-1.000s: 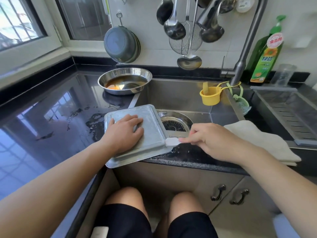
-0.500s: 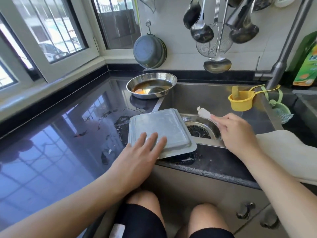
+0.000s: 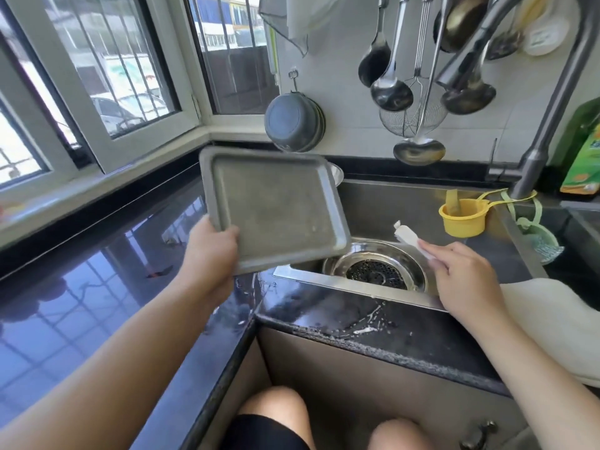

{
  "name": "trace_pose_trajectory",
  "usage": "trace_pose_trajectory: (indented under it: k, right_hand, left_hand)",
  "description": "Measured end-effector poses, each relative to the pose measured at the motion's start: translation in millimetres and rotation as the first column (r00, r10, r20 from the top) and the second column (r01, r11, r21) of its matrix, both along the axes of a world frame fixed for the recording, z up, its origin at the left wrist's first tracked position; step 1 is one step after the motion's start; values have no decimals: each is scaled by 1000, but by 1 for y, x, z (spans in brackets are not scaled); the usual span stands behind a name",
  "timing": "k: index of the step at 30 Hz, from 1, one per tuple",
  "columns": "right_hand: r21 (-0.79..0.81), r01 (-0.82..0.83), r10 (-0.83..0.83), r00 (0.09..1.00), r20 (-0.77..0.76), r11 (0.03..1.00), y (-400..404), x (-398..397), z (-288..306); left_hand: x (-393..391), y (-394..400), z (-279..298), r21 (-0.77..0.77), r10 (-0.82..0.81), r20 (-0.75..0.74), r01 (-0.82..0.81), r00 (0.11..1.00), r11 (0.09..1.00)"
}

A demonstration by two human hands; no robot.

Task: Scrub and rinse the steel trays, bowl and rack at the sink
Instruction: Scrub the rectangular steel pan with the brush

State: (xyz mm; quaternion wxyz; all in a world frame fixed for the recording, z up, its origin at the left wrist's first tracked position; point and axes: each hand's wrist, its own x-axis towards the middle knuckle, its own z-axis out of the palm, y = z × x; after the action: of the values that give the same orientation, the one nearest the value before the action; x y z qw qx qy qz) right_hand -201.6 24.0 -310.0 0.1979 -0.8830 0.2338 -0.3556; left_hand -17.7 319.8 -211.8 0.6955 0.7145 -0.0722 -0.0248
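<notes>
A dull steel tray [image 3: 276, 209] is lifted and tilted up over the left edge of the sink [image 3: 383, 206], its inner face towards me. My left hand [image 3: 211, 254] grips its lower left corner, thumb on the inner face. My right hand [image 3: 461, 277] holds a small white brush [image 3: 409, 238] over the sink, bristles pointing up and left, apart from the tray. The steel bowl [image 3: 337, 173] on the counter is almost fully hidden behind the tray. The round drain strainer [image 3: 376, 271] shows below.
The tap [image 3: 532, 164] rises at the right with a yellow cup [image 3: 462, 217] hanging below it. Ladles and a skimmer [image 3: 412, 121] hang on the wall, a grey pan [image 3: 293, 123] beside them. A green soap bottle [image 3: 584, 157] and a white cloth [image 3: 558, 323] are at the right. The black counter [image 3: 97, 303] is wet.
My left hand went from lying flat on the upside-down tray to gripping its corner; the tray is lifted off the counter and turned inner face towards me. The view has tilted up.
</notes>
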Motion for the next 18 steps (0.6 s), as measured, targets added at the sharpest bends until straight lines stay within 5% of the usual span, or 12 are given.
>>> trace_pose_trajectory:
  k: [4, 9, 14, 18]
  right_hand:
    - [-22, 39, -39, 999, -5, 999, -3, 2, -1]
    - [-17, 34, -35, 998, -45, 999, 0, 3, 1]
    - [-37, 63, -66, 993, -100, 997, -1, 2, 0]
    - [-65, 71, -78, 991, -105, 995, 11, 10, 13]
  left_hand:
    - [-7, -3, -31, -131, -138, -422, 90, 896, 987]
    - [2, -2, -49, -115, -241, -596, 215, 766, 970]
    - [28, 16, -43, 346, -237, -363, 367, 901, 863]
    - [53, 50, -54, 821, -262, 66, 97, 963, 563]
